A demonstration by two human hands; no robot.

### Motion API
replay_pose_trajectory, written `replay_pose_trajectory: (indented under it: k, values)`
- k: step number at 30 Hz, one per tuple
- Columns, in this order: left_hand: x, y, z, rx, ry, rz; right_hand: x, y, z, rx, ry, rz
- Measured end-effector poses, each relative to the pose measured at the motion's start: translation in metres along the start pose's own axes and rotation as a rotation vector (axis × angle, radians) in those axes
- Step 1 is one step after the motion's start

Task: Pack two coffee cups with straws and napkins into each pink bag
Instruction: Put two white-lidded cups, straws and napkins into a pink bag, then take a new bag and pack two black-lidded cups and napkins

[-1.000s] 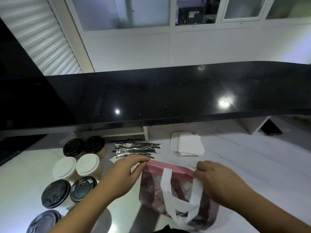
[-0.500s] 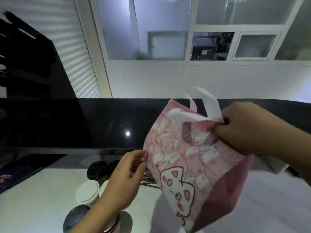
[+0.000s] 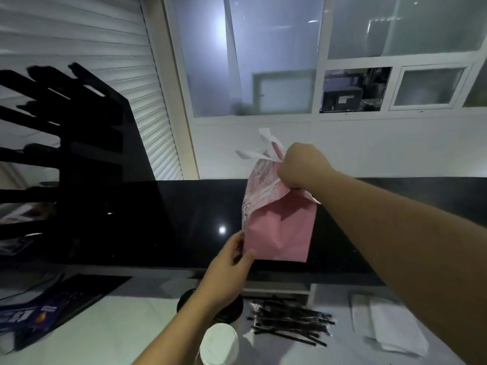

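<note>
Right hand (image 3: pixel 303 167) is fisted on the top of the pink bag (image 3: pixel 282 230), bunching the mouth just under the white handles (image 3: pixel 263 151). Bag hangs in the air below that fist, in front of the black raised counter (image 3: pixel 158 219). Left hand (image 3: pixel 232 264) pinches the bag's lower left corner between thumb and fingers, pulling it down and out.

Step, as I read it: shaking or stretching the bag open before loading. Can't tell if anything is inside; sides look flat, so probably empty.

Next move calls for: set the base down on the white worktop (image 3: pixel 118 325) below the left hand, spread the mouth, free one hand for a cup.

Room and edges:
- white-lidded cup (image 3: pixel 220 343) and a dark lid (image 3: pixel 184 299) sit directly under the left wrist, so easy to knock coming down
- straws (image 3: pixel 290 322) lie below the bag, napkins (image 3: pixel 395 330) below the right forearm
- counter's front edge runs just behind the left hand; lower toward the body, not forward
</note>
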State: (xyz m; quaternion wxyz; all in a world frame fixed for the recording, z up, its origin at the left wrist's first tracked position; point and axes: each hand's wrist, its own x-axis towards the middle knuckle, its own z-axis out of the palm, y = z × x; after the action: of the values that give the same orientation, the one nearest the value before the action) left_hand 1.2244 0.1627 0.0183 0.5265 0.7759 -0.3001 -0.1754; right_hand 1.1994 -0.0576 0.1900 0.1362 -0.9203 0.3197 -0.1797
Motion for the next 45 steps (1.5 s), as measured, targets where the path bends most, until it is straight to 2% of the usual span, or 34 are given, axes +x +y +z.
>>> replay_pose_trajectory:
  k: [7, 12, 15, 18, 23, 28, 32, 38, 45]
  values:
    - [0.05, -0.022, -0.018, 0.006, 0.104, -0.085, 0.043, -0.039, 0.039, 0.038, 0.011, -0.015]
    - [0.072, -0.043, -0.021, 0.009, 0.106, -0.162, 0.051, -0.062, 0.065, 0.085, -0.015, -0.018]
    - [0.082, -0.051, -0.019, 0.018, 0.101, -0.198, 0.054, -0.07, 0.066, 0.084, -0.03, -0.044]
    - [0.094, -0.049, -0.018, 0.07, 0.162, -0.202, 0.054, -0.07, 0.059, 0.107, -0.062, -0.03]
    - [0.093, -0.036, -0.022, 0.094, 0.264, -0.249, 0.024, -0.061, 0.036, 0.203, 0.026, -0.145]
    - [0.054, -0.018, -0.006, 0.099, 0.355, -0.22, -0.042, -0.016, 0.018, 0.164, 0.109, -0.26]
    - [0.018, -0.007, 0.025, 0.191, 0.298, -0.18, -0.101, 0.041, 0.03, 0.054, 0.067, -0.117]
    - [-0.027, 0.003, 0.088, 0.426, 0.136, 0.002, -0.176, 0.126, 0.063, -0.045, -0.094, 0.207]
    - [-0.076, 0.024, 0.188, 0.674, -0.224, 0.254, -0.293, 0.216, 0.058, -0.117, -0.106, 0.427]
